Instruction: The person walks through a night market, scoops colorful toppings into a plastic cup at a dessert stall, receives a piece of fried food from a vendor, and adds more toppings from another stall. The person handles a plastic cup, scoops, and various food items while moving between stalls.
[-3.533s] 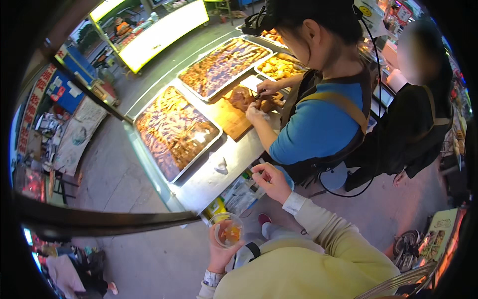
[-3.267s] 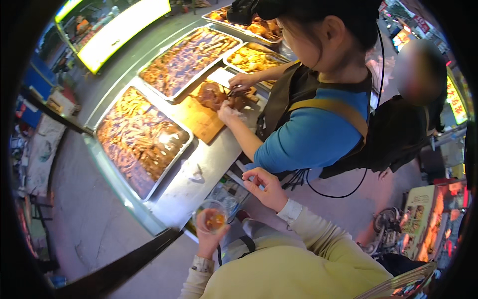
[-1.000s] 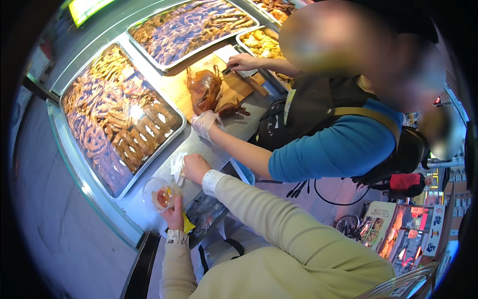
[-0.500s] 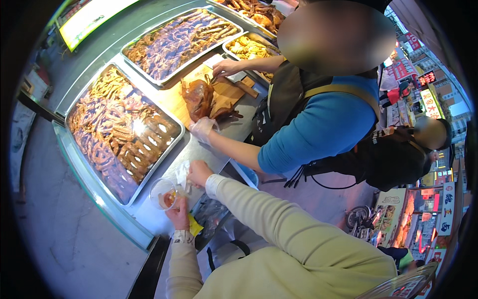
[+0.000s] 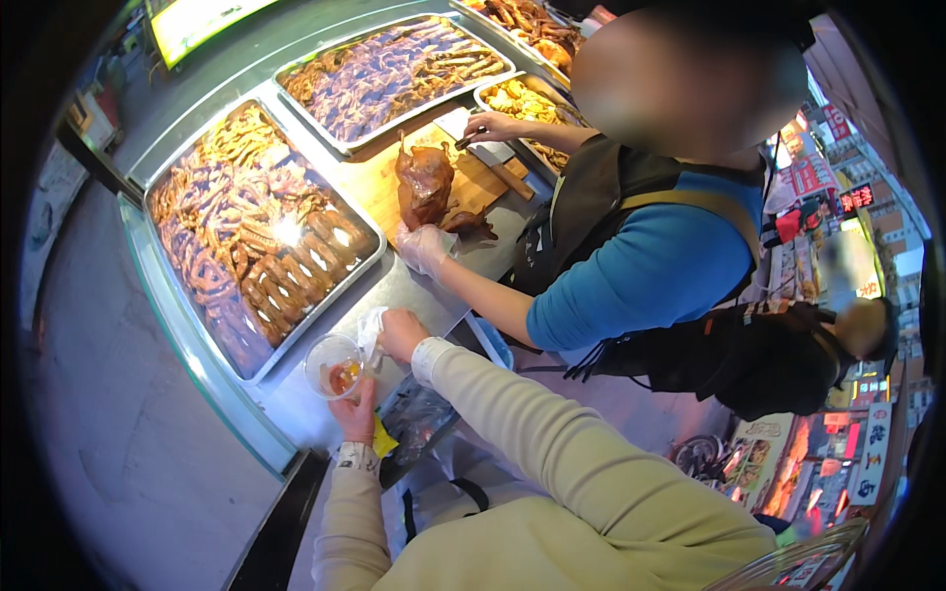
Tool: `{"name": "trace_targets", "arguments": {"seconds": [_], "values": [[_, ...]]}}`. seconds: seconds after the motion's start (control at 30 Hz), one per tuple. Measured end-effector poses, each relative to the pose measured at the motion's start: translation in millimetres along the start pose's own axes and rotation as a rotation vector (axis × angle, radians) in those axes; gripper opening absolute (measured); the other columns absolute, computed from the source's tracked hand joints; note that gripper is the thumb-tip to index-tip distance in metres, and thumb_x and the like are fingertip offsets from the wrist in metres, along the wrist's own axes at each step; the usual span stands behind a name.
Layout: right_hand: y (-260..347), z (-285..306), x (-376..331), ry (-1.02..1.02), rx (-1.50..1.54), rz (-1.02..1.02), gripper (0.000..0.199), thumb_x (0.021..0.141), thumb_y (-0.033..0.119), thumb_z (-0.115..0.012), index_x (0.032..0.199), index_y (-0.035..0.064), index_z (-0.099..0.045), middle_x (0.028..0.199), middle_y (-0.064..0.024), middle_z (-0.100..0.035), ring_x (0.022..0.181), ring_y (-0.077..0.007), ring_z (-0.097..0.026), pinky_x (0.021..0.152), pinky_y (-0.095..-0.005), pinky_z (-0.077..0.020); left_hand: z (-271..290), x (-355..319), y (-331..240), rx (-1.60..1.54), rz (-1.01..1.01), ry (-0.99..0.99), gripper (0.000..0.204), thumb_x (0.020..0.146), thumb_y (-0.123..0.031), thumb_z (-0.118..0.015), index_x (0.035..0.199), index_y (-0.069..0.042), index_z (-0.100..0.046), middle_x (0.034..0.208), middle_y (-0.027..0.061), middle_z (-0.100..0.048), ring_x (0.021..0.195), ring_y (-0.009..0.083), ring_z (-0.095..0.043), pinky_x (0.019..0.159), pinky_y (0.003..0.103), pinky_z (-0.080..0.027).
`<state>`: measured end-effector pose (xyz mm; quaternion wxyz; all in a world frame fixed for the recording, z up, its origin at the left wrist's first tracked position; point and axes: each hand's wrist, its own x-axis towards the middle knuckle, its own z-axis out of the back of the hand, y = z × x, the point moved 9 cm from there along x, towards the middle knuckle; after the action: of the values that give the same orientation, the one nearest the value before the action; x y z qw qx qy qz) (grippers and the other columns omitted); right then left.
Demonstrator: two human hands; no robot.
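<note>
My left hand [image 5: 357, 414] is closed around the lower side of a clear plastic cup [image 5: 320, 357]. Something orange-red shows at the cup's bottom, too small to make out. Right beside it, my right hand [image 5: 402, 335] pinches a crumpled white tissue [image 5: 371, 333] close to the cup's rim. Both hands are over the metal counter [image 5: 305, 409], near the corner of a large tray of cooked meats [image 5: 261, 231]. Farther off, a co-worker's gloved hand [image 5: 426, 248] touches a whole roast duck [image 5: 426, 182] on a wooden board [image 5: 370, 187].
The co-worker's other hand [image 5: 493, 126] holds a small dark tool near a cleaver [image 5: 503, 167]. More food fills a far tray [image 5: 394, 74] and a smaller tray [image 5: 522, 103]. A yellow packet [image 5: 384, 436] is beside my left wrist. Another person [image 5: 769, 355] stands at the right.
The whole view has shifted, so the trays and co-worker appear farther right. The co-worker's bare hand has drawn slightly away from the duck. My hands keep their holds on cup and tissue.
</note>
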<state>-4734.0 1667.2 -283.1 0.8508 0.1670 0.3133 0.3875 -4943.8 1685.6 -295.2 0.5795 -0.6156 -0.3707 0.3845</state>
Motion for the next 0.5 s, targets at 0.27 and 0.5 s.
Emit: {"name": "trace_targets", "arguments": {"seconds": [0.27,0.5], "values": [[6,6,-5,-0.073,0.103,0.037,0.021,0.084,0.011,-0.064,0.073,-0.0062,-0.072,0.061,-0.0201,-0.068,0.051,-0.0301,-0.070,0.060,-0.0412,-0.0605,2,-1,-8,0.064,-0.017,-0.007,0.065,0.085,-0.008,-0.077,0.140,0.002,-0.044,0.130,0.0117,-0.054,0.123,0.0215,-0.053,0.109,0.035,-0.040],[2,2,3,-0.073,0.116,0.012,0.015,0.082,0.009,-0.067,0.076,-0.0044,-0.068,0.063,-0.0199,-0.068,0.054,-0.0321,-0.070,0.059,-0.0420,-0.0593,3,-1,1,0.036,-0.017,-0.049,0.064,0.078,-0.012,-0.083,0.133,0.000,-0.053,0.128,0.0123,-0.053,0.120,0.0261,-0.055,0.105,0.038,-0.044]]}}
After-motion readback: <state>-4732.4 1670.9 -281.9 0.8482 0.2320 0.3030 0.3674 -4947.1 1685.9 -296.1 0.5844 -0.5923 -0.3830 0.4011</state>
